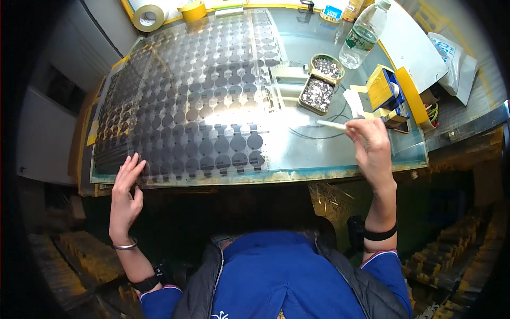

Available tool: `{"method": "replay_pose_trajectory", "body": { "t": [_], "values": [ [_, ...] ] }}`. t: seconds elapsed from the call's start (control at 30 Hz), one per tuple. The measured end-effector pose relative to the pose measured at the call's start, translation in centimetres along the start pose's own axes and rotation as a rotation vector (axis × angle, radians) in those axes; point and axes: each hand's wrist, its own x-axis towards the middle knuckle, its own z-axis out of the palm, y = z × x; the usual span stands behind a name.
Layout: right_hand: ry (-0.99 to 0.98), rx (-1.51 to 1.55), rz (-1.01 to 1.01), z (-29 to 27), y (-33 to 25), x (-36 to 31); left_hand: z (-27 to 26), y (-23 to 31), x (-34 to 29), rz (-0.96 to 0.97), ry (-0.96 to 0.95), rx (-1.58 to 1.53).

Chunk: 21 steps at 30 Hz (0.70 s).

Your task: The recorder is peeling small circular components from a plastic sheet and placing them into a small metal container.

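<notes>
My left hand (pixel 127 178) rests at the near left corner of a clear film sheet (pixel 191 114) printed with rows of dark round discs. Its fingers are stretched out and hold nothing. The sheet lies on a glass-topped table (pixel 319 170). My right hand (pixel 370 146) pinches a slim pale stick-like tool (pixel 332 125) above the glass, right of the sheet. The tool points left, and its exact kind cannot be made out. Beyond its tip stands a square tin (pixel 312 110) of small dark and light scraps, with a round tin (pixel 322 55) of similar scraps behind.
A blue and yellow tape dispenser (pixel 387 89) stands beyond my right hand. Behind it are a clear bottle (pixel 361 40) with a green label and a white plastic bag (pixel 449 53). Tape rolls (pixel 149 18) sit at the far left edge. A thin dark cable (pixel 319 137) curves across the glass.
</notes>
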Motion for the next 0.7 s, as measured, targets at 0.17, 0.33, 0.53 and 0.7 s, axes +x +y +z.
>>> {"method": "replay_pose_trajectory", "body": {
  "t": [0.17, 0.33, 0.53, 0.7],
  "values": [
    [-0.094, -0.043, -0.039, 1.1, 1.5, -0.4, 0.2, -1.4, -1.1, 0.002, 0.076, -0.050],
    [0.062, 0.142, -0.006, 1.5, -1.8, -0.3, 1.0, -2.3, -2.2, 0.039, 0.280, -0.050],
    [-0.882, 1.503, 0.491, 4.0, -9.8, -1.0, 0.7, 5.9, -1.5, 0.444, 0.561, 0.163],
    [-0.625, 1.521, 0.863, 6.1, -13.7, -0.2, 5.0, 11.5, -0.9, 0.880, 0.435, 0.084]
  ]
}}
